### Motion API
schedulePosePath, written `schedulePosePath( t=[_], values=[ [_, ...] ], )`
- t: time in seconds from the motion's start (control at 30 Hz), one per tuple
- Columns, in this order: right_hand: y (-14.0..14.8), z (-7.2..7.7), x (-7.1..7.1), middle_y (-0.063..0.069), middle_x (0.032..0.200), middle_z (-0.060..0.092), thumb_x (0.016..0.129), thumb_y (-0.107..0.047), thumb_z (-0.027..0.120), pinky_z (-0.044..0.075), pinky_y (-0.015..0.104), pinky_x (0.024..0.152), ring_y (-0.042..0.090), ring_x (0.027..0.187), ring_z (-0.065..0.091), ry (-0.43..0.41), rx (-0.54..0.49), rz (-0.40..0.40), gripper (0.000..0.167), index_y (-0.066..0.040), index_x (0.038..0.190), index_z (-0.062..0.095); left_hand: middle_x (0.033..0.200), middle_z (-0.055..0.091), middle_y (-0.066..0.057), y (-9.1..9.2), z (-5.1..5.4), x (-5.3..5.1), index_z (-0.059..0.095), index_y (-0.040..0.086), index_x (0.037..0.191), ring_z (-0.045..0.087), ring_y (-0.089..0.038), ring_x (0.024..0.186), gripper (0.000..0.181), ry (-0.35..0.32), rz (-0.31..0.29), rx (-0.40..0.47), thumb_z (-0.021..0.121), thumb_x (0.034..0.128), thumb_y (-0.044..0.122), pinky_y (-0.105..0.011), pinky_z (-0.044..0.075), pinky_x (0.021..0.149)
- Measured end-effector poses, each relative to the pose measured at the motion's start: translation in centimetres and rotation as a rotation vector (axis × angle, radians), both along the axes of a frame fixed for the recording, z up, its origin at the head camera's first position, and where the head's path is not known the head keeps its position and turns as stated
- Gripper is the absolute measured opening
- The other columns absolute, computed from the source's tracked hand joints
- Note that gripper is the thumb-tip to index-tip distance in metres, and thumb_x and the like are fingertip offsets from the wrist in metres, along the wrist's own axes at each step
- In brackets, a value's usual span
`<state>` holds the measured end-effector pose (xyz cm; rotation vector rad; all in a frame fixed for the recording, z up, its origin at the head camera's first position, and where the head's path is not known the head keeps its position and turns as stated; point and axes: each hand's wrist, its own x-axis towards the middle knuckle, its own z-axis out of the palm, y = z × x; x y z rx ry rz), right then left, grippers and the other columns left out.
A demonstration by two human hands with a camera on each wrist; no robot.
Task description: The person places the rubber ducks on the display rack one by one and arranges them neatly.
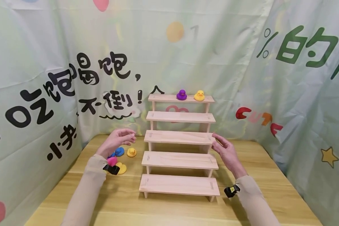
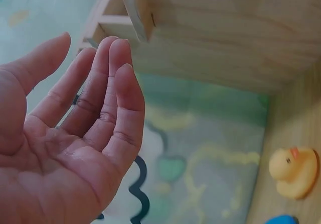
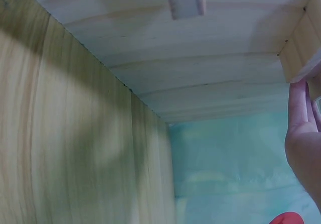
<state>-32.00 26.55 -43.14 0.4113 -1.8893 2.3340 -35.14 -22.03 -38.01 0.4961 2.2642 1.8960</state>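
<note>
A pale wooden step rack (image 1: 176,137) stands on the table. A purple rubber duck (image 1: 181,95) and a yellow rubber duck (image 1: 199,95) sit on its top step. My left hand (image 1: 120,138) is in the air to the left of the rack, holding nothing; the left wrist view shows the palm (image 2: 70,153) with its fingers extended and slightly bent. My right hand (image 1: 226,152) is at the right end of the middle step, its fingertips touching the edge. Only part of this hand (image 3: 305,138) appears in the right wrist view, against the step's end.
Left of the rack, below my left hand, another yellow duck (image 1: 131,152) stands on the wooden table (image 1: 175,212). Blue (image 1: 119,152), pink (image 1: 112,161) and yellow (image 1: 121,168) toys lie close by, partly covered by my left arm. A printed cloth (image 1: 147,37) surrounds the table's back and sides.
</note>
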Motion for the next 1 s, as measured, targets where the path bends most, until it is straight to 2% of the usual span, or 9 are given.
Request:
schedulePosePath(
  t=[0.23, 0.4, 0.53, 0.67, 0.77, 0.87, 1.0],
  values=[
    [-0.2, 0.1, 0.0, -0.009, 0.138, 0.046, 0.099, -0.015, 0.058, 0.051, 0.02, 0.096, 0.0, 0.11, 0.062, -0.002, 0.023, -0.003, 0.057, 0.008, 0.146, 0.035, 0.109, 0.071, -0.015, -1.8, -1.4, -0.2, 0.063, 0.002, 0.117, 0.069, -0.019, 0.093, 0.031, -0.028, 0.034, -0.053, 0.066, 0.0948, 0.024, -0.038, 0.056, 0.086],
    [-0.2, 0.2, 0.1, -0.007, 0.14, 0.045, 0.099, -0.015, 0.058, 0.051, 0.021, 0.096, 0.0, 0.11, 0.062, -0.006, 0.03, -0.011, 0.057, 0.009, 0.146, 0.035, 0.11, 0.071, -0.009, -3.3, -2.4, -0.4, 0.063, 0.0, 0.119, 0.069, -0.025, 0.099, 0.037, -0.034, 0.068, -0.139, 0.07, 0.0921, 0.024, -0.047, 0.054, 0.092],
    [-0.2, 0.2, 0.1, -0.007, 0.14, 0.046, 0.099, -0.014, 0.058, 0.051, 0.021, 0.096, 0.0, 0.109, 0.062, -0.002, 0.031, -0.014, 0.056, 0.008, 0.145, 0.036, 0.113, 0.071, -0.008, -4.7, -3.1, -0.4, 0.062, -0.001, 0.122, 0.068, -0.018, 0.099, 0.038, -0.029, 0.049, -0.186, 0.071, 0.0909, 0.02, -0.049, 0.052, 0.095],
    [-0.1, 0.2, 0.0, -0.007, 0.139, 0.046, 0.099, -0.014, 0.058, 0.051, 0.021, 0.095, 0.0, 0.109, 0.062, 0.004, 0.019, -0.014, 0.056, 0.008, 0.145, 0.037, 0.12, 0.068, -0.016, -6.3, -3.7, -0.2, 0.06, -0.005, 0.125, 0.067, -0.014, 0.1, 0.041, -0.008, -0.012, -0.248, 0.07, 0.0903, 0.015, -0.046, 0.053, 0.095],
    [-0.1, 0.2, 0.0, -0.008, 0.138, 0.048, 0.099, -0.014, 0.059, 0.052, 0.021, 0.095, 0.001, 0.109, 0.063, 0.001, 0.01, -0.017, 0.054, 0.006, 0.145, 0.039, 0.123, 0.065, -0.022, -7.3, -4.0, 0.0, 0.058, -0.006, 0.126, 0.067, -0.019, 0.102, 0.042, -0.012, -0.037, -0.282, 0.069, 0.0904, 0.013, -0.046, 0.053, 0.095],
    [-0.1, 0.1, 0.0, -0.01, 0.136, 0.05, 0.098, -0.014, 0.059, 0.052, 0.021, 0.093, 0.001, 0.109, 0.063, -0.006, 0.002, -0.02, 0.051, 0.004, 0.144, 0.042, 0.126, 0.063, -0.025, -8.1, -4.3, 0.2, 0.058, -0.007, 0.127, 0.066, -0.024, 0.106, 0.042, -0.013, -0.03, -0.318, 0.068, 0.0912, 0.012, -0.046, 0.052, 0.096],
    [-0.1, 0.0, 0.0, -0.012, 0.135, 0.051, 0.099, -0.012, 0.058, 0.052, 0.02, 0.093, 0.001, 0.109, 0.062, -0.002, -0.003, -0.015, 0.05, 0.004, 0.143, 0.043, 0.126, 0.062, -0.027, -9.3, -4.6, 0.5, 0.058, -0.01, 0.125, 0.065, -0.018, 0.103, 0.041, -0.007, 0.023, -0.358, 0.067, 0.0915, 0.012, -0.039, 0.052, 0.093]
  ],
)
